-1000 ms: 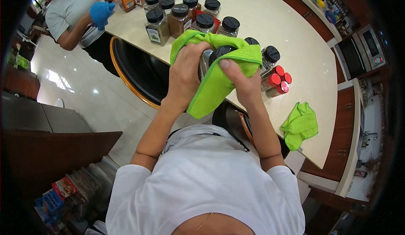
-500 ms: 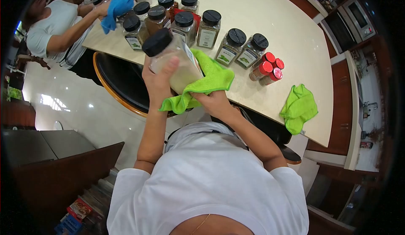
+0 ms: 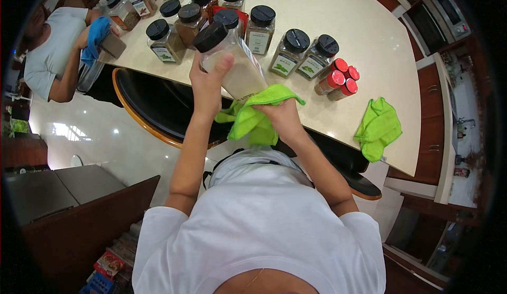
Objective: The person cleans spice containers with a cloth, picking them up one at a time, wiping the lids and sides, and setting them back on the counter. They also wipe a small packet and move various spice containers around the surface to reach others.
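Observation:
Tilted in front of me is a clear jar (image 3: 235, 69) with a black lid and pale contents. My left hand (image 3: 208, 85) wraps round its side, thumb on the near face. My right hand (image 3: 282, 117) grips a green cloth (image 3: 253, 119) against the bottom of the jar, and part of the cloth hangs down. Just beyond stand a parsley jar (image 3: 260, 30), two basil-type jars (image 3: 285, 61) with black lids, and several small red-capped bottles (image 3: 338, 80).
A second green cloth (image 3: 378, 127) lies on the pale counter (image 3: 343, 19) at the right. More spice jars (image 3: 168, 45) stand at the left. Across there, a co-worker (image 3: 63, 45) holds a blue cloth (image 3: 95, 38) and a container. Black chairs (image 3: 153, 104) stand below the counter edge.
The green cloth has moved from the jar's side to its bottom, with my right hand. The co-worker's blue cloth has moved left and down, and a container now shows beside it.

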### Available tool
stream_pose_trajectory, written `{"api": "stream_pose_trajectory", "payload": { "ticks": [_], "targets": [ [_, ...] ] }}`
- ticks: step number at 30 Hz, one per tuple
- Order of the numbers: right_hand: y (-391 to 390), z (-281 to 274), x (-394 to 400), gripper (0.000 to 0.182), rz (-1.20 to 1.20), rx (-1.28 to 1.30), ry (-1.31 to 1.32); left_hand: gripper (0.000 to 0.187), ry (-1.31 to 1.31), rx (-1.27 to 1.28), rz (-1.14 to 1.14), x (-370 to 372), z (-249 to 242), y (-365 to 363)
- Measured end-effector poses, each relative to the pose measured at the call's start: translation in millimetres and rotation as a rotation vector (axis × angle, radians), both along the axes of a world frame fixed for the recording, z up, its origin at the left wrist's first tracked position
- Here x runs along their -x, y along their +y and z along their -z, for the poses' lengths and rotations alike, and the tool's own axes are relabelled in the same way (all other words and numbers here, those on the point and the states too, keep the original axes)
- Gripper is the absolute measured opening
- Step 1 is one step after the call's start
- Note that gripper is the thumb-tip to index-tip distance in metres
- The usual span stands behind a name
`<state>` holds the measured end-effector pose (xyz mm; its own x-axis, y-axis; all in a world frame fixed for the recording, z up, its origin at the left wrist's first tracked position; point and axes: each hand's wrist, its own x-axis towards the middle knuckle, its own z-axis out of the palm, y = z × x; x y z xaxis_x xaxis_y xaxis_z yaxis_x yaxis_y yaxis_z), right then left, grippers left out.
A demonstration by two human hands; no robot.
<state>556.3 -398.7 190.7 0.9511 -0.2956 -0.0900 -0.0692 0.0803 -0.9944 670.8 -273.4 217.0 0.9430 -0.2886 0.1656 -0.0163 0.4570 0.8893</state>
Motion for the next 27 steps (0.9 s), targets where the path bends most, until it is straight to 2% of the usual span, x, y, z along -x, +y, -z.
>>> {"api": "stream_pose_trajectory", "payload": {
  "ticks": [2, 3, 4, 6, 7, 10, 11, 12, 13, 14, 15, 16, 18, 19, 20, 22, 23, 24, 26, 27],
  "targets": [
    [-6.1, -9.8, 1.6, 0.031, -0.097, -0.312, 0.202, 0.055, 0.095, 0.04, 0.083, -5.1, 7.7, 1.9],
    [-5.6, -13.2, 5.5, 0.037, -0.129, -0.524, 0.157, 0.058, 0.187, 0.085, 0.169, -7.1, 10.9, 2.1],
    [-7.8, -14.6, 6.8, 0.037, -0.131, -0.528, 0.158, 0.058, 0.188, 0.082, 0.166, -7.3, 12.8, 1.8],
    [-11.9, -15.5, 8.8, 0.038, -0.212, -1.006, 0.124, 0.065, 0.057, 0.179, 0.328, -6.5, 15.5, -0.9],
    [-11.1, -13.6, 8.8, 0.038, -0.213, -1.008, 0.124, 0.072, 0.028, 0.2, 0.395, -5.3, 14.3, -3.0],
    [-1.7, -3.0, 5.5, 0.037, -0.114, -0.903, 0.07, 0.08, 0.012, 0.095, 0.287, 0.8, -0.4, -13.7],
    [2.1, 0.4, 3.4, 0.037, -0.065, -0.762, -0.026, 0.088, 0.101, 0.045, 0.264, 4.9, -11.8, -15.0],
    [4.9, 4.1, 2.5, 0.038, -0.016, -0.619, -0.118, 0.088, 0.102, 0.046, 0.262, 6.8, -8.8, -16.6],
    [5.9, 7.6, 0.7, 0.038, -0.019, -0.619, -0.115, 0.088, -0.033, -0.027, 0.256, 8.9, -4.9, -18.0],
    [5.8, 10.8, -2.8, 0.034, 0.052, -0.433, -0.146, 0.088, -0.17, -0.099, 0.247, 11.2, -3.4, -19.5],
    [5.6, 14.5, -4.7, 0.03, 0.121, -0.249, -0.176, 0.084, -0.169, -0.132, 0.202, 16.9, -2.8, -22.3],
    [4.2, 19.9, -4.7, 0.03, 0.115, -0.251, -0.176, 0.084, -0.169, -0.135, 0.197, 16.2, -4.5, -19.9],
    [-3.4, 28.5, -2.4, 0.02, 0.173, 0.121, -0.153, 0.081, -0.172, -0.333, 0.169, 7.6, -6.8, -12.4],
    [-7.9, 28.4, 1.0, 0.02, 0.172, 0.121, -0.153, 0.079, -0.312, -0.435, 0.05, -2.0, 2.8, -7.8],
    [-13.8, 28.0, 5.4, 0.017, 0.181, 0.172, -0.138, 0.079, -0.312, -0.434, 0.05, -8.6, 12.1, -1.7],
    [-26.7, 22.8, 12.1, 0.014, 0.189, 0.226, -0.123, 0.068, -0.434, -0.76, -0.152, -17.0, 24.6, 6.8],
    [-32.0, 14.4, 15.9, 0.014, 0.223, 0.165, -0.068, 0.07, -0.352, -0.678, -0.063, -14.6, 19.5, 8.4],
    [-36.4, 7.3, 18.7, 0.014, 0.255, 0.103, -0.015, 0.07, -0.347, -0.679, -0.067, -15.7, 26.7, 8.4],
    [-40.7, -0.1, 22.1, 0.014, 0.265, 0.152, -0.01, 0.087, -0.402, -0.691, -0.143, -20.4, 49.4, 7.2],
    [-40.7, -3.4, 24.7, 0.015, 0.281, 0.091, -0.028, 0.09, -0.494, -0.795, -0.123, -20.5, 57.1, 7.0]
  ]
}}
